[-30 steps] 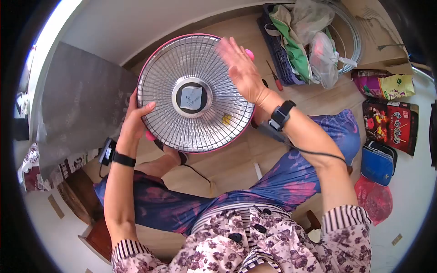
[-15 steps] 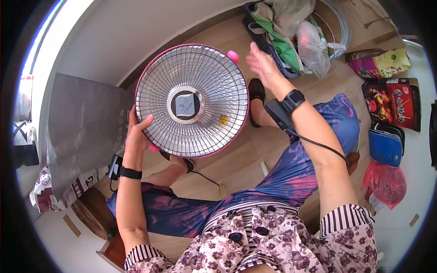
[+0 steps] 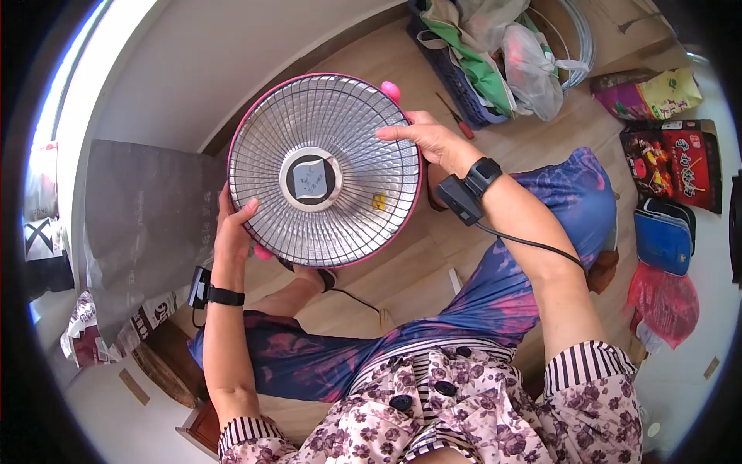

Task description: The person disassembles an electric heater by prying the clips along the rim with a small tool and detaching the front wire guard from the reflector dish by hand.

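A round dish-type electric heater (image 3: 352,224) with a pink rim, a wire grille and a silvery reflector faces up in front of me. At its hub sits a dark disc with a pale label, and a small yellow mark shows lower right on the dish. My left hand (image 3: 233,232) is closed on the left edge, thumb over the grille. On the opposite edge, my right hand (image 3: 433,143) grips the rim, its thumb lying across the wires and its other fingers partly hidden behind. Pink knobs stick out at the upper right and lower left of the rim.
A screwdriver (image 3: 462,126) with a red handle lies on the floor beside a dark basket (image 3: 456,81) of bags. Along the right are food packets (image 3: 671,166), a blue pouch (image 3: 663,240) and a red bag (image 3: 668,305). A grey sheet (image 3: 147,224) stands at left.
My right hand has come in from the open air beside the heater and taken hold of its right rim. My left hand keeps its grip. The screwdriver has come into view.
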Demonstrator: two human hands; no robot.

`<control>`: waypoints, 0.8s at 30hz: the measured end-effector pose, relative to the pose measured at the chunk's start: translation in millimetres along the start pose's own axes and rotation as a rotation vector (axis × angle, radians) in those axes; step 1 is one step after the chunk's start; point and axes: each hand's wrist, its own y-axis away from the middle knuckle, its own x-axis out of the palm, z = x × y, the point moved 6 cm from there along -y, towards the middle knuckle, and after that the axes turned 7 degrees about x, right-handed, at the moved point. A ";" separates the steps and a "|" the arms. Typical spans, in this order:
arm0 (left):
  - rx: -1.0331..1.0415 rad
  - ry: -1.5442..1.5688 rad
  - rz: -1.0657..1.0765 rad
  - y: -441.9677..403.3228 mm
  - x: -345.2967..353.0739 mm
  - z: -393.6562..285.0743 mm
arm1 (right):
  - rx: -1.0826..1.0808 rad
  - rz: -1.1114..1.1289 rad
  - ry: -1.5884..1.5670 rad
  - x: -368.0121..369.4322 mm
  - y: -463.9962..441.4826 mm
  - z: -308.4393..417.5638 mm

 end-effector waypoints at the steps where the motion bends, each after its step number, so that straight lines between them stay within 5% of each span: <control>1: 0.000 -0.004 -0.005 0.2 -0.6 -2.0 | -0.005 0.001 -0.017 1.9 2.5 1.4; 9: -0.014 -0.147 0.023 5.4 9.1 -12.3 | -0.030 -0.017 0.051 -3.3 6.0 5.6; 17: -0.026 -0.381 0.075 -11.5 -18.3 -13.5 | 0.086 0.308 -0.249 -2.9 0.7 -14.0; 24: 0.012 -0.233 0.189 -11.7 -2.1 -24.1 | 0.090 0.290 -0.190 -4.2 -1.0 -3.6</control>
